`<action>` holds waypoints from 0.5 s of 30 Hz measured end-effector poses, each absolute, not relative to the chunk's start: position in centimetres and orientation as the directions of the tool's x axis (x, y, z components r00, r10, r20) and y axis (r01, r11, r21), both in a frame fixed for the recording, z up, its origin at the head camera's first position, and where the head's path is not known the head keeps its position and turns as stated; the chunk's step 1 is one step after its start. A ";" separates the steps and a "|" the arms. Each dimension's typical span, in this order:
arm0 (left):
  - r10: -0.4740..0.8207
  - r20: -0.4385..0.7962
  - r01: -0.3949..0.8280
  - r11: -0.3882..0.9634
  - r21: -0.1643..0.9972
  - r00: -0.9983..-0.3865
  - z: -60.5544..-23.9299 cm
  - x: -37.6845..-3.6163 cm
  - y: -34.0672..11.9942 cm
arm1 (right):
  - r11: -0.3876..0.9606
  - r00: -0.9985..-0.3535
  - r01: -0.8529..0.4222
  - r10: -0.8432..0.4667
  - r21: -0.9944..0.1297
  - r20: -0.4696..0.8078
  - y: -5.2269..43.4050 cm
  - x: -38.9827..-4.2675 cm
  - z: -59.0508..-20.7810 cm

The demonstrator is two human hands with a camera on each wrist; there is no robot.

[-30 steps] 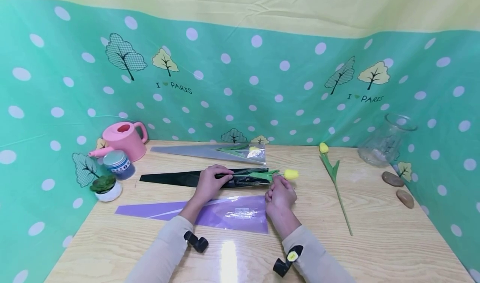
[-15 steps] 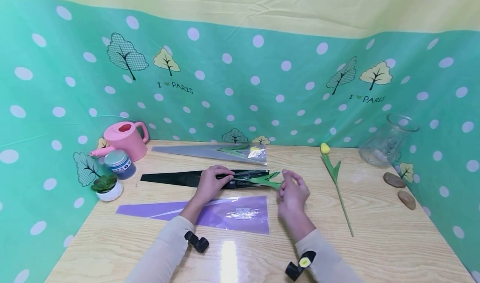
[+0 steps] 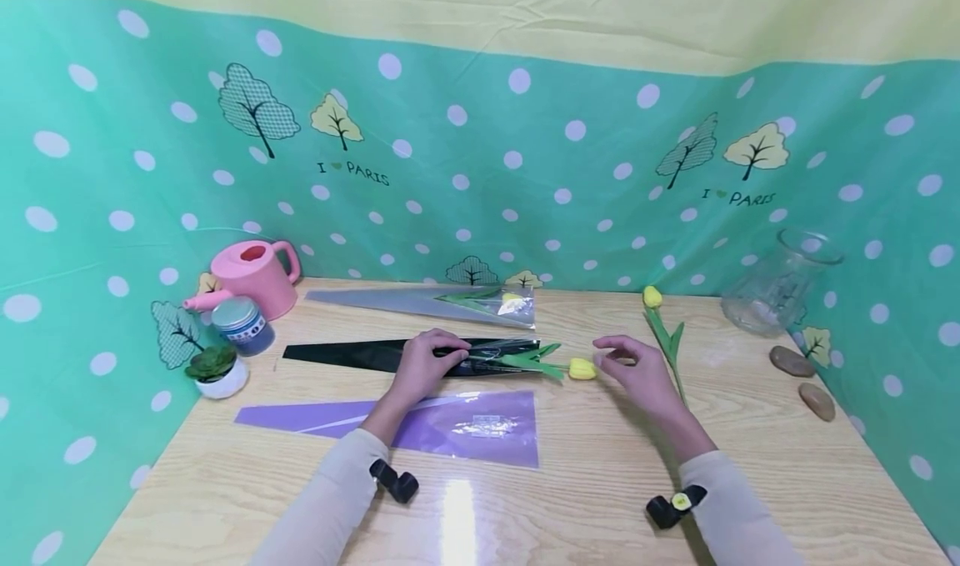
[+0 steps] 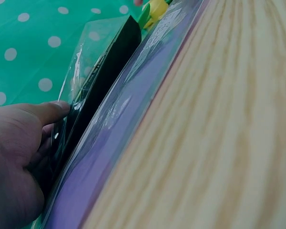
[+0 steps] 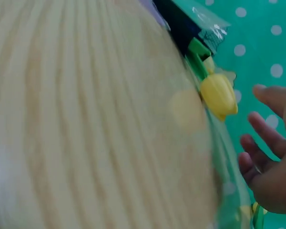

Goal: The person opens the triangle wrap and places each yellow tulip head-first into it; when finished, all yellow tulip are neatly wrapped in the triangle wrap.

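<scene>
Tulip (image 3: 558, 368) lies left-to-right mid-table, yellow head pointing right, stem inside the black sleeve (image 3: 375, 355) your left hand (image 3: 420, 368) grips, while your right hand (image 3: 637, 374) hovers relaxed, empty, just right.

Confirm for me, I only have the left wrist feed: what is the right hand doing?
Observer: In the head view the right hand is open, fingers relaxed, just right of the yellow tulip head, not holding it.
Operator: Is the tulip fully in the black sleeve?
Observer: No. The stem lies in the black sleeve, but the bloom and leaf tips stick out of its wide end.
Operator: Any other flowers around?
Observer: A loose tulip lies on the table beyond the right hand, and another sits inside a clear sleeve at the back.
Operator: Left hand?
Observer: The left hand grips the black sleeve mid-length.
</scene>
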State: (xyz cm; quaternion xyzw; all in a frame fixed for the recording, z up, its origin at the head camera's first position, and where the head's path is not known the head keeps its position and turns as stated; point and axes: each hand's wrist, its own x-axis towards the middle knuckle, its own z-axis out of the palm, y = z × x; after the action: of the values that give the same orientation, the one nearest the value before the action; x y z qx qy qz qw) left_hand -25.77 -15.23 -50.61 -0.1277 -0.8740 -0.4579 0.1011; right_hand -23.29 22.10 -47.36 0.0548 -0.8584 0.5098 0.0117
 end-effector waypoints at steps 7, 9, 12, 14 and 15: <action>0.120 0.274 0.293 0.562 0.773 -0.954 -50.7 -25.8 -15.2 | 0.483 -0.984 -0.099 -0.177 -0.870 0.013 22.3 -23.5 -48.3; 0.119 0.269 0.288 0.562 0.775 -0.956 -50.7 -25.8 -15.2 | 0.489 -0.984 -0.093 -0.179 -0.867 0.005 22.1 -23.6 -48.5; 0.120 0.272 0.292 0.558 0.777 -0.955 -50.6 -25.8 -15.2 | 0.524 -0.984 -0.085 -0.178 -0.847 -0.012 21.8 -23.7 -48.7; 0.122 0.275 0.295 0.558 0.776 -0.954 -50.6 -25.8 -15.2 | 0.548 -0.985 -0.077 -0.171 -0.833 -0.022 21.7 -23.7 -48.8; 0.124 0.276 0.297 0.557 0.775 -0.953 -50.6 -25.8 -15.2 | 0.560 -0.986 -0.074 -0.167 -0.825 -0.025 21.6 -23.7 -48.8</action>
State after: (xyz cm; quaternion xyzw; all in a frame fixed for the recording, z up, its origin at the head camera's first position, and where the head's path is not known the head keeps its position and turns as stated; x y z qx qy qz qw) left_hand -25.81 -15.20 -50.58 -0.1201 -0.8773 -0.4549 0.0953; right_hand -23.72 21.63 -48.81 0.0684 -0.8817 0.4641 -0.0503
